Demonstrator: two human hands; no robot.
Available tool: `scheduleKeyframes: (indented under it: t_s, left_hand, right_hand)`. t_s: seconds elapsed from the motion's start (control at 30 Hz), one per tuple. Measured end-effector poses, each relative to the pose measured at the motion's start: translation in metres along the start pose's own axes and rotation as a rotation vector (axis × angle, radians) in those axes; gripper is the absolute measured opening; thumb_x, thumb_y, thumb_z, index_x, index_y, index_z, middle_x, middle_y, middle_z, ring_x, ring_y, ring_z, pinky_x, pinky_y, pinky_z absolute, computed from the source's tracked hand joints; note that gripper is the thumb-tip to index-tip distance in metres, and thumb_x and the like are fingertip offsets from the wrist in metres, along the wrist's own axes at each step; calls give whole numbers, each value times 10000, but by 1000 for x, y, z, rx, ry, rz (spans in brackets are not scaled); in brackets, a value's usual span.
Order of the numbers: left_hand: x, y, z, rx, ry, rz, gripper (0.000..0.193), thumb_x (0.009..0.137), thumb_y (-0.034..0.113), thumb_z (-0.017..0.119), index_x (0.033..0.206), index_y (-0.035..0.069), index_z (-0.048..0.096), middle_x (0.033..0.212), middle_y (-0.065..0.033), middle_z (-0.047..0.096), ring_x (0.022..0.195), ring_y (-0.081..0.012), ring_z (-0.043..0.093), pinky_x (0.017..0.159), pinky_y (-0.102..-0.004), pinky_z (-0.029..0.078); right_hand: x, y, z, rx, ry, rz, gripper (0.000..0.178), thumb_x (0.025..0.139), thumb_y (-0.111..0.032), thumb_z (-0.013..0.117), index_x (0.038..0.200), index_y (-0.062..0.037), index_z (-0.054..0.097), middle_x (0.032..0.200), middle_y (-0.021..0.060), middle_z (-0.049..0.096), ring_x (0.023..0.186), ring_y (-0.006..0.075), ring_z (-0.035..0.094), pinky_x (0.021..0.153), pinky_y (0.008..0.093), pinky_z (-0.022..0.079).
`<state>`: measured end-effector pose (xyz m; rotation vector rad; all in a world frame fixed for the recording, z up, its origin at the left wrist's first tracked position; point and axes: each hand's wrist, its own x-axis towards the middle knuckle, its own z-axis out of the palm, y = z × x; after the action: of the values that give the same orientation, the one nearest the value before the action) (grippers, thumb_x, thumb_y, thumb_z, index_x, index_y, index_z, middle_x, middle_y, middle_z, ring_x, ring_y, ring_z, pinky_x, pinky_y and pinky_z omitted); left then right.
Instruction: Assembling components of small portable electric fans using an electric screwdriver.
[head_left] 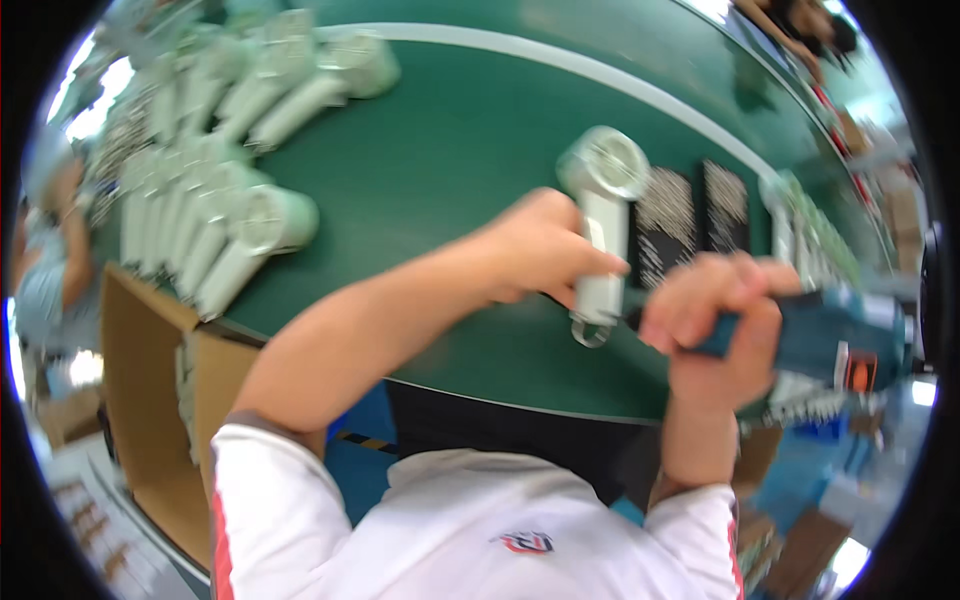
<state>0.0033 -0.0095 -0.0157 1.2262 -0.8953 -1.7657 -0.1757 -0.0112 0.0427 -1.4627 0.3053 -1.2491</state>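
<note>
My left hand is closed round the handle of a small pale-green and white handheld fan, held over the green table. The fan's round head points away from me, and a loop hangs at the near end of its handle. In my right hand is a dark teal electric screwdriver, lying sideways with its tip toward the lower end of the fan handle. Motion blurs the tip, so I cannot tell whether it touches the fan.
Several similar fans lie in rows on the left, and more at the right. Two black trays of small screws sit beyond my right hand. An open cardboard box stands at the table's near left edge. Other people are around the table.
</note>
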Motion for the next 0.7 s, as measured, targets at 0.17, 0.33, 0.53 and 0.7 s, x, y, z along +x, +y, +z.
scheduleKeyframes:
  t_s: [0.17, 0.33, 0.53, 0.7]
  left_hand:
    - [-6, -4, 12, 33, 17, -26, 333, 823, 65, 808, 1005, -172, 661, 914, -237, 729, 766, -334, 763, 586, -429, 659]
    - [-1, -18, 8, -10, 2, -6, 308, 832, 69, 783, 1018, -145, 664, 911, -238, 730, 769, -346, 767, 592, -424, 654]
    - [-2, -2, 6, 104, -14, -5, 292, 875, 137, 765, 1015, -114, 711, 926, -184, 745, 797, -267, 765, 633, -381, 649]
    - [-1, -7, -13, 125, 44, 140, 326, 889, 117, 763, 1057, -150, 681, 991, -218, 731, 861, -265, 756, 721, -375, 654]
  right_hand:
    - [-14, 2, -2, 27, -20, -67, 218, 1071, -269, 530, 1012, -66, 475, 641, 59, 470, 469, 165, 441, 404, 293, 432]
    - [-15, 4, 5, -42, -7, -48, 185, 1062, -233, 517, 997, -73, 451, 644, 59, 465, 464, 160, 438, 394, 292, 427]
    - [-13, 17, -16, -451, -122, -82, 166, 990, -102, 561, 829, -72, 531, 597, 62, 538, 468, 150, 510, 464, 304, 447]
    - [-1, -5, -1, -568, -157, -360, 230, 959, -138, 651, 1113, 31, 627, 961, 107, 681, 839, 180, 686, 621, 314, 537]
